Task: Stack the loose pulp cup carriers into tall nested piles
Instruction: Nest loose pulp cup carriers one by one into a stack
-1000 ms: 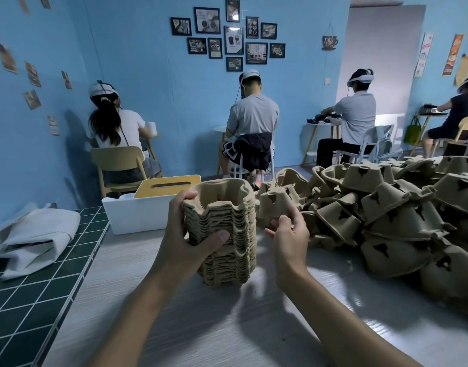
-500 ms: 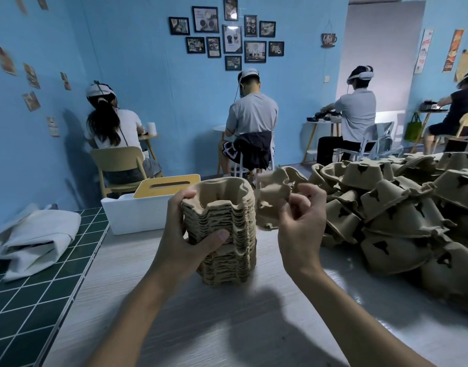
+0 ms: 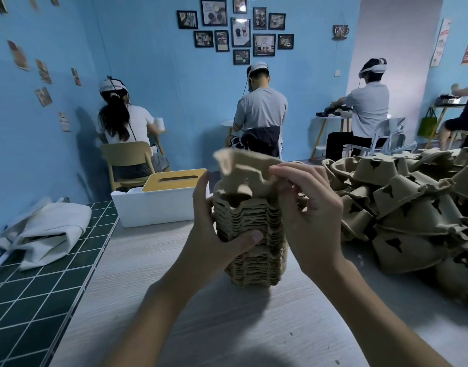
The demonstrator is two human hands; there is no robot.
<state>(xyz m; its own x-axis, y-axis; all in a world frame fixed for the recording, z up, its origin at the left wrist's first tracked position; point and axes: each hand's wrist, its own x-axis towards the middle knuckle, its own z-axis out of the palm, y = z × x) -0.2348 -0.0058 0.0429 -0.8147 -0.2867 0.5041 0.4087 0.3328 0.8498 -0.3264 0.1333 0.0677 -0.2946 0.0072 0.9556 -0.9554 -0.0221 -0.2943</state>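
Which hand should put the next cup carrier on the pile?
Right, probably. The right hand pinches the loose carrier, tilted just above the pile; the left hand grips the pile's side, steadying it.

Your left forearm (image 3: pixel 153 308) and right forearm (image 3: pixel 373 313), both bare, run up from the bottom of the view and converge toward the middle. Your left hand (image 3: pixel 217 234) is wrapped round the left side of the nested pile (image 3: pixel 254 260): the thumb (image 3: pixel 247 238) lies flat across the pile's near face, and the fingers curl round the far side, reaching up to the rim. Your right hand (image 3: pixel 312 223) is raised just beside it, wrist bent, back of the hand toward you. Its fingers (image 3: pixel 288 172) are curled and pinch the right edge of the loose carrier (image 3: pixel 243 168), held tilted at the pile's top.
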